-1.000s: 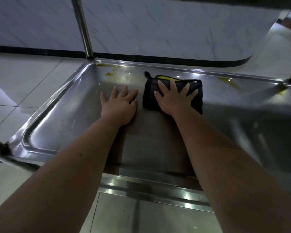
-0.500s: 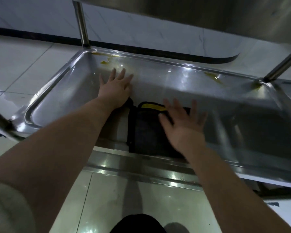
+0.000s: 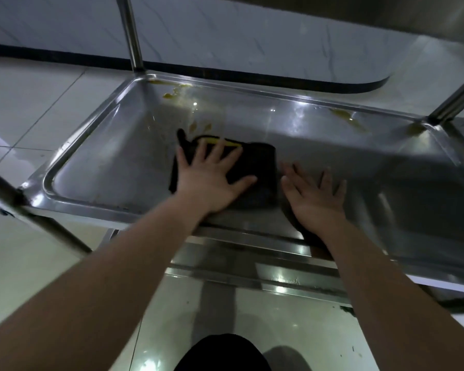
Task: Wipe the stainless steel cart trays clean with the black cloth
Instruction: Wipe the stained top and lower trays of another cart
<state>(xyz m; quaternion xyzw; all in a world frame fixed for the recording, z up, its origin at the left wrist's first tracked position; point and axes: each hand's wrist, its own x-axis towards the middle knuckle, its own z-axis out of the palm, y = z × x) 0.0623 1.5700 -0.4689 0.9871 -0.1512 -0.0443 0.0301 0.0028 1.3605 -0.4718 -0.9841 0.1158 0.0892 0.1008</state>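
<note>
My left hand point(image 3: 212, 183) lies flat on the black cloth point(image 3: 260, 164), fingers straight and spread wide, pressing it onto the floor of the steel cart tray point(image 3: 113, 162) near its front edge. My right hand point(image 3: 316, 196) is just beside the cloth, palm down over bare metal, fingers splayed, holding nothing. Both forearms reach forward. Yellow smears point(image 3: 172, 93) sit along the far rim.

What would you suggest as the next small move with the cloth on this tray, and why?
Probably slide the black cloth forward under the left hand, which lies flat on it: two yellow spots sit on the tray just past its far edge, with more smears in the far left corner. The right hand is spread open beside it.
</note>
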